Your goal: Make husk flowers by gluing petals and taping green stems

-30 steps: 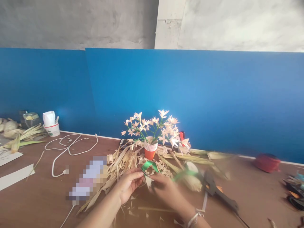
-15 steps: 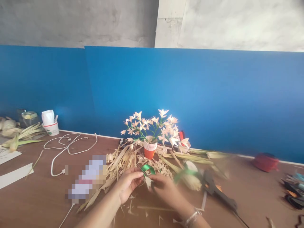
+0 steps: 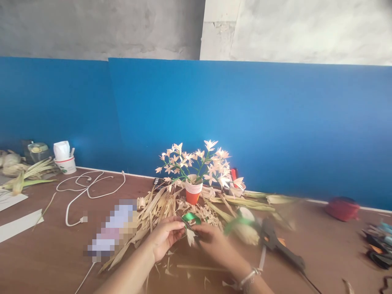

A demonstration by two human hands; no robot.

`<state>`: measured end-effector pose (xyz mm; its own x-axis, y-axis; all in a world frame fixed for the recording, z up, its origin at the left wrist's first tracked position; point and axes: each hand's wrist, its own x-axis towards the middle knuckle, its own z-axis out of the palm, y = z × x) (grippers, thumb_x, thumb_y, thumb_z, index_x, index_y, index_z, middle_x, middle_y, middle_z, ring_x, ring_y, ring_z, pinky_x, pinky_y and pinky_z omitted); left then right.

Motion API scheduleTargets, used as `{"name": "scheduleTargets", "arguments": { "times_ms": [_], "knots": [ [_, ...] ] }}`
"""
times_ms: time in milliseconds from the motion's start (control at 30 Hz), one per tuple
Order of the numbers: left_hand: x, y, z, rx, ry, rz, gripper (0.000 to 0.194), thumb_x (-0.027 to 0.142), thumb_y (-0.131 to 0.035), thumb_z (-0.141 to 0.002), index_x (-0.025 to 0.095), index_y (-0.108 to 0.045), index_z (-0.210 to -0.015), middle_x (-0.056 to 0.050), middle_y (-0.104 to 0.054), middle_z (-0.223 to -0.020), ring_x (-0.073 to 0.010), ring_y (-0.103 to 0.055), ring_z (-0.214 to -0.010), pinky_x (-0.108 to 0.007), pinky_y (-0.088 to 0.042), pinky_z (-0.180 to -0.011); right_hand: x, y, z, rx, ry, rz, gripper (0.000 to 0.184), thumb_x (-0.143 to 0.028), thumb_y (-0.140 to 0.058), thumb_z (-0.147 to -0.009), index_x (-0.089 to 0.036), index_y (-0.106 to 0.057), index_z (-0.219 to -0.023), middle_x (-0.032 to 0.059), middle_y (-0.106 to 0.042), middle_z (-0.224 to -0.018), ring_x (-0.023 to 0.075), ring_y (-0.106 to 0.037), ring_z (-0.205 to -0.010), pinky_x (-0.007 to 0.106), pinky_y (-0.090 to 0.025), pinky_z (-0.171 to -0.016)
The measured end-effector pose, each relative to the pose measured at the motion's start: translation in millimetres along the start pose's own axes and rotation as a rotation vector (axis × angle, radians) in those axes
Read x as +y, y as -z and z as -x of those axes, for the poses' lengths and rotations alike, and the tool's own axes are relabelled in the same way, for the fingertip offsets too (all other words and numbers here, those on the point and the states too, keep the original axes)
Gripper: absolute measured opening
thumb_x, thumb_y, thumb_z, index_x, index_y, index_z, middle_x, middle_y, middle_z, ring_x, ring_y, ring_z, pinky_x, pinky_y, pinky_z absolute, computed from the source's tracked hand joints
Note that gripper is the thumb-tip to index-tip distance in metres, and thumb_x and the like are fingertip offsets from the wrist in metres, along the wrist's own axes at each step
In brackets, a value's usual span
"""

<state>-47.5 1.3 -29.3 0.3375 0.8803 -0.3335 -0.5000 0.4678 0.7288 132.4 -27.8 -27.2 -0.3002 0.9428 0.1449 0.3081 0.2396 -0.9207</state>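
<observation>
A strip of shiny green tape [image 3: 192, 217] loops up between my two hands. My left hand [image 3: 167, 237] is closed, thumb and forefinger pinching the tape at its left end. On the other side my right hand [image 3: 212, 241] is closed at the tape's right end, its fingertips partly hidden and a little blurred. A pale corn-husk flower [image 3: 190, 237] points down between the fingertips; its stem and which hand grips it are hard to make out. Just beyond stands an orange paper cup [image 3: 192, 198] holding green stems with many husk flowers [image 3: 214, 165].
Dried husks [image 3: 156, 208] and husk scraps spread around the cup. A black glue gun [image 3: 281, 247] lies right, near a blurred husk bundle [image 3: 246, 232]. Left are a white cable [image 3: 72, 204], white strips [image 3: 21, 226] and a white cup [image 3: 66, 165]. A red pouch [image 3: 343, 209] lies far right.
Almost nothing differs. Both hands stay in place around the green tape and flower, with only a very slight shift of the right forearm.
</observation>
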Motion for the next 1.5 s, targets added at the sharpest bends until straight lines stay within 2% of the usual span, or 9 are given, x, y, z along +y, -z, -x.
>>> {"name": "scheduleTargets", "arguments": {
  "times_ms": [233, 467, 733, 933, 1133, 1300, 1500],
  "knots": [
    [0.1, 1.0, 0.7, 0.028, 0.021, -0.005, 0.012, -0.001, -0.065, -0.063, 0.010, -0.063, -0.066, -0.001, -0.064, -0.056, -0.0064, -0.057, -0.049, -0.014, -0.048, -0.051, -1.8, 2.9, 0.6, -0.038, -0.023, -0.043, 0.025, -0.018, -0.064, -0.068, -0.019, -0.070, -0.091, 0.0053, -0.067, -0.092, 0.0215, -0.062, -0.087, 0.034, -0.050, -0.081],
    [-0.9, -0.9, 2.2, 0.041, 0.046, -0.048, 0.013, -0.002, -0.064, -0.063, 0.011, -0.060, -0.061, -0.001, -0.063, -0.055, -0.0066, -0.057, -0.047, -0.014, -0.047, -0.049, 11.2, 0.6, 0.1, -0.027, 0.013, -0.090, 0.033, -0.010, -0.063, -0.063, -0.019, -0.066, -0.095, 0.0058, -0.064, -0.098, 0.0212, -0.059, -0.094, 0.037, -0.045, -0.089],
    [1.7, -0.9, 2.3, 0.056, 0.062, -0.055, 0.013, -0.002, -0.064, -0.063, 0.011, -0.062, -0.065, -0.002, -0.064, -0.056, -0.0060, -0.057, -0.047, -0.013, -0.048, -0.050, 7.9, 5.1, -0.1, -0.064, -0.009, -0.072, 0.026, -0.016, -0.064, -0.067, -0.018, -0.069, -0.092, 0.0056, -0.066, -0.090, 0.0200, -0.062, -0.084, 0.034, -0.048, -0.080],
    [0.8, -1.1, 2.9, 0.050, 0.059, -0.087, 0.013, -0.001, -0.066, -0.062, 0.011, -0.061, -0.062, -0.001, -0.064, -0.055, -0.0057, -0.057, -0.047, -0.013, -0.047, -0.049, 11.7, 3.6, -1.0, -0.026, -0.017, -0.057, 0.032, -0.014, -0.067, -0.062, -0.019, -0.069, -0.094, 0.0051, -0.066, -0.094, 0.0213, -0.061, -0.090, 0.036, -0.048, -0.084],
    [0.6, -1.2, 2.5, 0.052, 0.068, -0.094, 0.013, 0.000, -0.067, -0.061, 0.011, -0.061, -0.062, -0.001, -0.064, -0.056, -0.0059, -0.056, -0.047, -0.013, -0.046, -0.049, 2.6, 6.3, 0.5, -0.062, -0.001, 0.000, 0.025, -0.015, -0.063, -0.066, -0.019, -0.071, -0.090, 0.0049, -0.068, -0.089, 0.0206, -0.062, -0.084, 0.034, -0.049, -0.079],
    [-1.8, 2.1, -0.3, 0.040, 0.053, -0.106, 0.013, 0.000, -0.067, -0.060, 0.011, -0.061, -0.065, -0.001, -0.064, -0.058, -0.0061, -0.057, -0.050, -0.014, -0.047, -0.051, 5.9, 5.2, 1.0, -0.011, -0.018, 0.011, 0.033, -0.011, -0.062, -0.063, -0.019, -0.069, -0.094, 0.0054, -0.067, -0.095, 0.0204, -0.060, -0.088, 0.034, -0.047, -0.083],
    [-4.5, 7.2, -2.9, 0.033, 0.061, -0.116, 0.014, 0.002, -0.069, -0.060, 0.012, -0.061, -0.066, 0.000, -0.063, -0.058, -0.0060, -0.057, -0.050, -0.014, -0.046, -0.051, 3.0, 5.0, 0.4, -0.031, 0.025, 0.034, 0.026, -0.011, -0.060, -0.065, -0.018, -0.071, -0.088, 0.0044, -0.068, -0.085, 0.0196, -0.061, -0.081, 0.032, -0.047, -0.078]
  ]
}}
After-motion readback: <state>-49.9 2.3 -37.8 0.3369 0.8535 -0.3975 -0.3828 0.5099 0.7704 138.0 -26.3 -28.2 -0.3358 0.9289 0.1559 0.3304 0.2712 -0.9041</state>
